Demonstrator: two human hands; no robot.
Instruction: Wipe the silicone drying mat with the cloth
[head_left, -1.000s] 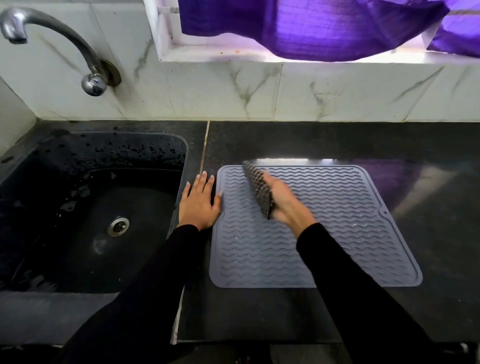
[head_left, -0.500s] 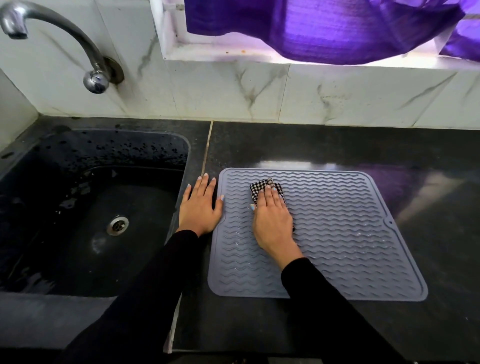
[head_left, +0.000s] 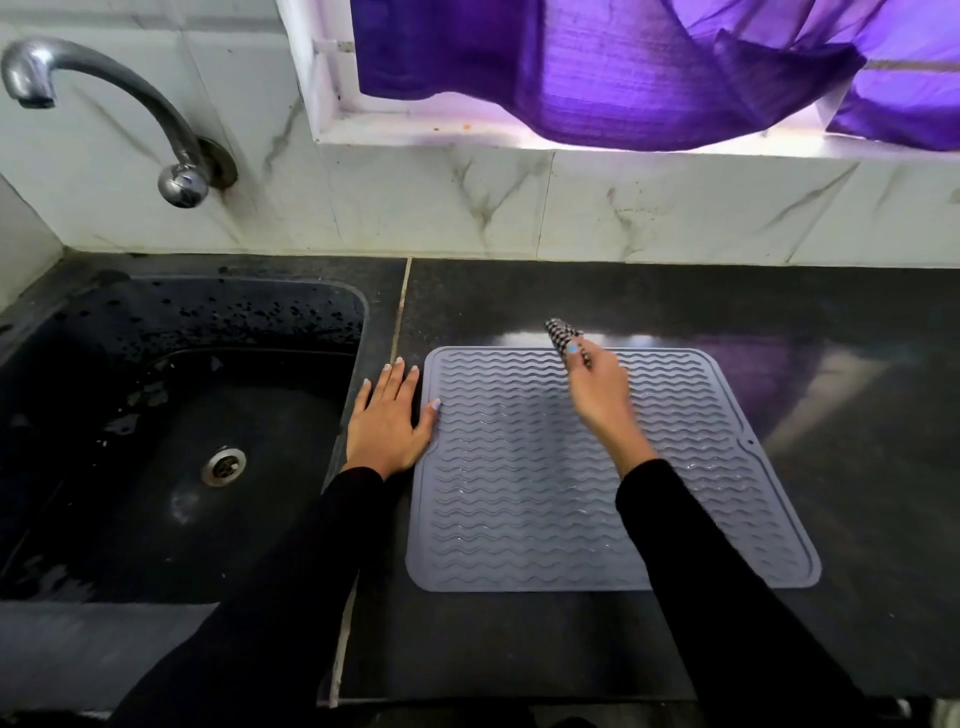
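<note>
mat (head_left: 519, 493) flat on black counter (head_left: 675, 301); right hand (head_left: 597, 389) pinching cloth (head_left: 563, 335); left hand (head_left: 387, 421) flat.

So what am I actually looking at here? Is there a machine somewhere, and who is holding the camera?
There is no machine. A person wears one camera on the head, so you look down at their own two arms in black sleeves. The left hand lies flat on the dark counter, its thumb touching the left edge of the grey silicone drying mat, between the mat and the black sink. The right hand reaches over the mat's far edge and pinches a small checked cloth in its fingers. A metal tap stands above the sink, and a purple curtain hangs at the window behind.
</note>
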